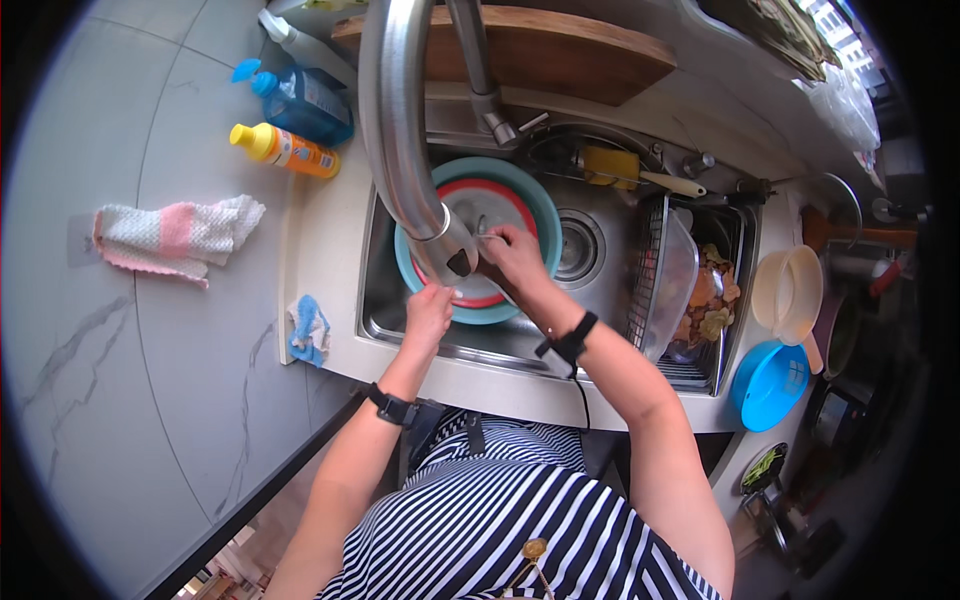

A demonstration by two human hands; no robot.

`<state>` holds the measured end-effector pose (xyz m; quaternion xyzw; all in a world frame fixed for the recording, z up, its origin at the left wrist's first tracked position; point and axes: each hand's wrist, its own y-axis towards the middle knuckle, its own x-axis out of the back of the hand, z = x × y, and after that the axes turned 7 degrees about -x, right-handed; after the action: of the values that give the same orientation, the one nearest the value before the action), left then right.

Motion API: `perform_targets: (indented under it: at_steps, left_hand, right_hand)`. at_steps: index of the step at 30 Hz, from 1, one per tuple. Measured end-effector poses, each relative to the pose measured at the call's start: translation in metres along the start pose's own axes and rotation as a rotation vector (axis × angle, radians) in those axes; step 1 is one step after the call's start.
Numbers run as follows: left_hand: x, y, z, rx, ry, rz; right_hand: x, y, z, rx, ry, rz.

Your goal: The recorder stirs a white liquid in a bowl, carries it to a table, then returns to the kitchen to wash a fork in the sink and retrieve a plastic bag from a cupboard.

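Note:
A teal plastic basin (553, 247) stands in the left part of the stainless steel sink (480, 346), with a red-rimmed bowl (525, 206) inside it. Above both curves the thick metal faucet (401, 135), whose head partly hides them. My left hand (431, 315) is at the near rim of the bowl, its fingers curled; whether it grips the rim cannot be told. Over the bowl, to the right of the faucet head, my right hand (516, 255) has its thumb and fingers pinched together near a small shiny thing too unclear to name.
A wire rack (651, 277) with a clear container and food scraps fills the sink's right side. A yellow sponge (609, 166) lies behind the drain. Bottles (307, 105) and cloths (184, 236) are at left, a blue basin (769, 386) at right, a wooden board (555, 56) behind.

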<state>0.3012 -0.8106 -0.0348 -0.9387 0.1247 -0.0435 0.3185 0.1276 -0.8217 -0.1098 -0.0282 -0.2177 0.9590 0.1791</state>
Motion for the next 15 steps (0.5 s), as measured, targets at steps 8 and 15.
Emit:
perform_targets:
  at_steps: [8,15]
  left_hand:
    - [-0.025,0.008,0.008,0.06,-0.17,0.083]
    - [-0.026,-0.003,0.007,-0.013,-0.232,0.078]
  right_hand:
    - [-0.027,-0.049,0.006,-0.203,0.45,-0.054]
    - [-0.022,-0.054,0.014,-0.416,0.662,0.16]
